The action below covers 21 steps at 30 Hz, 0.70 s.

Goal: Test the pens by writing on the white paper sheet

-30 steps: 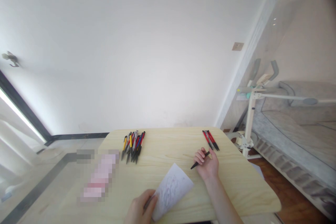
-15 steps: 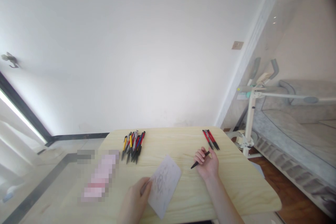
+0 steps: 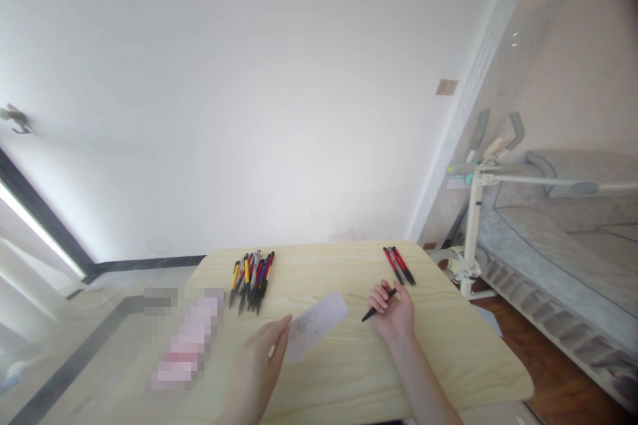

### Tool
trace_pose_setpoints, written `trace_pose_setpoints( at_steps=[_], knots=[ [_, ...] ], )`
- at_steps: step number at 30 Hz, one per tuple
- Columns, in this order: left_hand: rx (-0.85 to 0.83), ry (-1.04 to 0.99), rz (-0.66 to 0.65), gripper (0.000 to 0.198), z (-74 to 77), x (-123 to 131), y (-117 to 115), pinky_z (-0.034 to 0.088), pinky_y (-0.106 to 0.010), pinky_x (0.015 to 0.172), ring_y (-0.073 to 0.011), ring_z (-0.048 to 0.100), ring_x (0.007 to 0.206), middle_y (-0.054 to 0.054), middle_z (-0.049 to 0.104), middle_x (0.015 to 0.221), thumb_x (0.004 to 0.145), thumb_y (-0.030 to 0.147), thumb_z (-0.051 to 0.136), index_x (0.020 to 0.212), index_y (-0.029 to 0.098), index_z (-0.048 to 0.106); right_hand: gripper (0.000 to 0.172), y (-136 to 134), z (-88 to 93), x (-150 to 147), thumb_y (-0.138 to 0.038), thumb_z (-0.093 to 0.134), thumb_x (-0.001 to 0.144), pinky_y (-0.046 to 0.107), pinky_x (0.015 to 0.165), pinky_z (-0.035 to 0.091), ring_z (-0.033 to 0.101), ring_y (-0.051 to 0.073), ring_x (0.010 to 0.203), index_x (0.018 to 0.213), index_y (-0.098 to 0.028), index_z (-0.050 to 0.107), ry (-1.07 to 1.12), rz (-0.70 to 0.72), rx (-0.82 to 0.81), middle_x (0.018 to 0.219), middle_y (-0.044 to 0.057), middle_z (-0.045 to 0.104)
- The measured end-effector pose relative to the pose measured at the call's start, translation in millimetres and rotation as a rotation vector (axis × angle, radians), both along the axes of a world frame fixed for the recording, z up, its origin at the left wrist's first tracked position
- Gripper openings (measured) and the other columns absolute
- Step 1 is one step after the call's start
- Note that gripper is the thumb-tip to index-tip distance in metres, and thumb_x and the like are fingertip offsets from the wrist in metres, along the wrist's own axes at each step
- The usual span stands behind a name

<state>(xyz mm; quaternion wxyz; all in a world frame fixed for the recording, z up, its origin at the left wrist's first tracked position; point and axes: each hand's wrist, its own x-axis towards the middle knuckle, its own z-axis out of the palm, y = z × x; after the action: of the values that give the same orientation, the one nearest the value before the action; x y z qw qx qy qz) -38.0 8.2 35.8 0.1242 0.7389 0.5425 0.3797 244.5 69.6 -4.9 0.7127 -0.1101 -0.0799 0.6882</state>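
Between thumb and fingers, my left hand (image 3: 264, 355) pinches the left edge of a white sheet of paper (image 3: 319, 325) with dark scribbles on it. The sheet is tilted above the table. My right hand (image 3: 393, 311) rests palm up on the table, its fingers curled round a black pen (image 3: 375, 311) whose tip points down to the left. Just beyond that hand lie a few red and black pens (image 3: 399, 265) side by side. A heap of pens (image 3: 253, 281) in yellow, red, blue, grey and black lies at the far left of the table.
The pale wooden table (image 3: 329, 265) stands against a white wall (image 3: 299, 113). A pixelated pink patch (image 3: 192, 339) covers the table's left side. To the right are a white exercise machine (image 3: 473, 226) and a grey sofa (image 3: 563, 232).
My left hand has lifted and turned the paper, so it now looks narrower and more slanted. My right hand keeps its place with the pen. The view has shifted slightly.
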Motion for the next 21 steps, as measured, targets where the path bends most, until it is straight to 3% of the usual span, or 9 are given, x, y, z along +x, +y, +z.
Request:
trace_pose_setpoints(
  at_steps=[5, 14, 21],
  knots=[
    [0.193, 0.140, 0.020, 0.028, -2.4, -3.9, -1.6, 0.052, -0.030, 0.082, -0.0198, 0.063, 0.095, -0.007, 0.068, 0.103, 0.084, 0.028, 0.048, 0.107, 0.020, 0.061, 0.015, 0.9, -0.5, 0.4, -0.029, 0.053, 0.077, 0.016, 0.035, 0.031, 0.037, 0.005, 0.039, 0.069, -0.016, 0.051, 0.017, 0.001, 0.004, 0.052, -0.007, 0.039],
    [0.208, 0.343, -0.040, 0.025, -31.8, -3.4, -11.2, 0.055, -0.032, 0.076, -0.0204, 0.064, 0.091, -0.006, 0.068, 0.102, 0.084, 0.029, 0.048, 0.104, 0.024, 0.063, 0.013, 0.5, 0.3, 0.4, -0.027, 0.054, 0.076, 0.016, 0.034, 0.033, 0.037, 0.005, 0.039, 0.069, -0.017, 0.050, -0.006, -0.006, 0.004, 0.052, -0.007, 0.039],
    [0.241, 0.466, -0.082, 0.018, -36.0, 1.1, -13.4, 0.054, -0.038, 0.077, -0.0241, 0.061, 0.095, -0.005, 0.068, 0.100, 0.080, 0.027, 0.054, 0.092, 0.026, 0.067, 0.013, 0.5, -0.2, 0.0, -0.027, 0.056, 0.074, 0.016, 0.034, 0.032, 0.036, 0.005, 0.038, 0.069, -0.017, 0.051, -0.041, -0.016, -0.010, 0.052, -0.007, 0.040]
  ],
)
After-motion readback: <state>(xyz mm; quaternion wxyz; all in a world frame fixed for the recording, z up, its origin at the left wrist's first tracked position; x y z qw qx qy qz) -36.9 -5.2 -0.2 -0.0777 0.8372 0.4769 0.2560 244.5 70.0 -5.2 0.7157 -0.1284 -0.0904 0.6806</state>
